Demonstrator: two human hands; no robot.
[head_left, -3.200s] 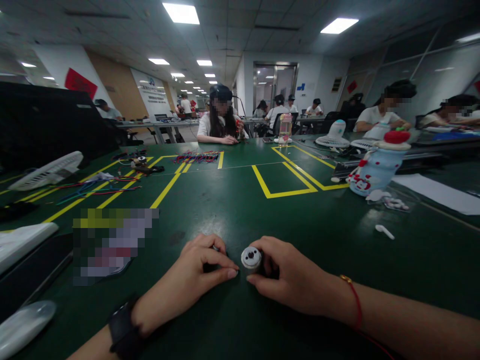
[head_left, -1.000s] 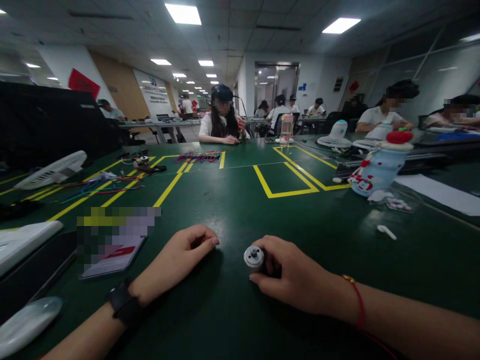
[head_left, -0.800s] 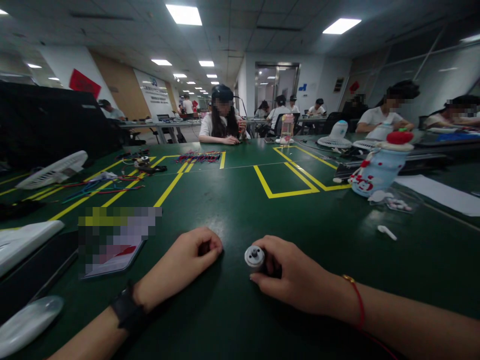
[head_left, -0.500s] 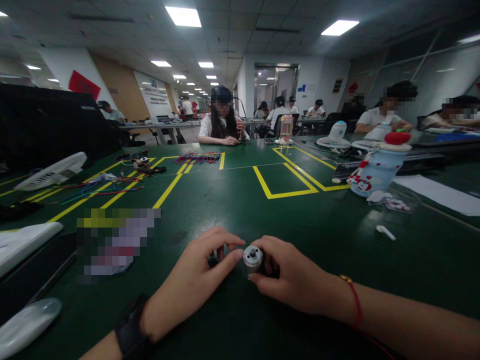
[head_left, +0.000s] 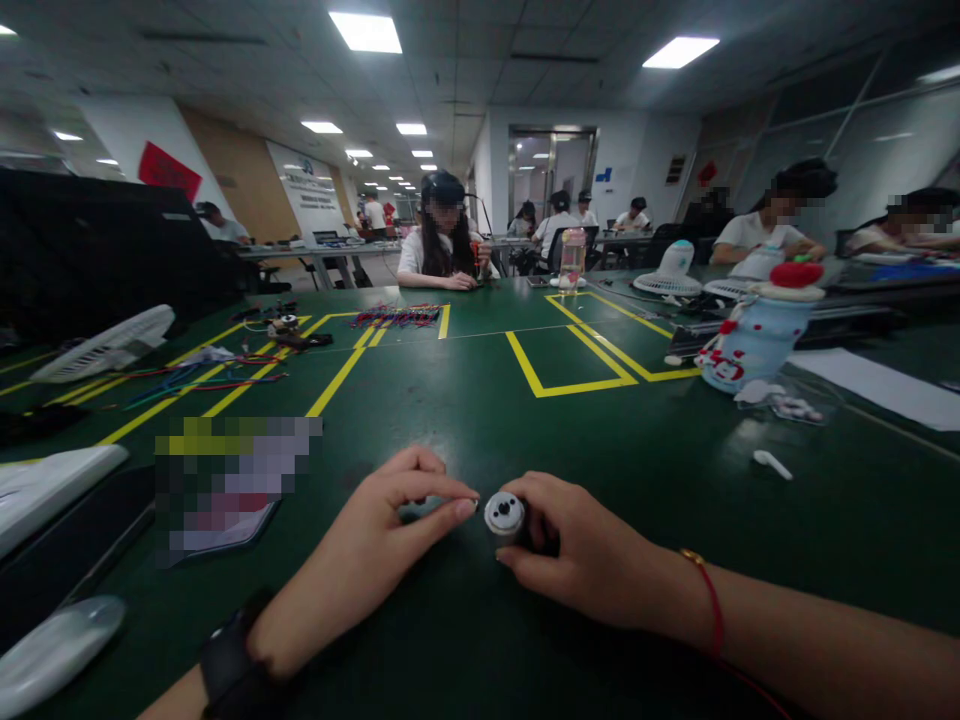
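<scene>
My right hand point(head_left: 577, 545) is wrapped round a small cylindrical metal motor point(head_left: 505, 513), held upright on or just above the green table. Its round silver end faces up, with a dark centre and small dark holes beside it. Just left of the motor, my left hand point(head_left: 412, 530) pinches a tiny metal piece point(head_left: 475, 505) between thumb and forefinger. Most of that piece is hidden by the fingertips, so its kind cannot be made out. A small gap separates it from the motor.
Left on the green table point(head_left: 420, 400) lie coloured wires point(head_left: 202, 378), a white fan point(head_left: 109, 343) and a computer mouse point(head_left: 60, 655). To the right are a blue bottle point(head_left: 757, 335), a white earbud point(head_left: 772, 464) and white paper point(head_left: 877, 385). A person point(head_left: 444, 240) sits opposite.
My left hand has drawn slightly left, away from the motor, with a tiny metal piece now in its pinch. The raised bit at the motor's centre is gone. My right hand stays put.
</scene>
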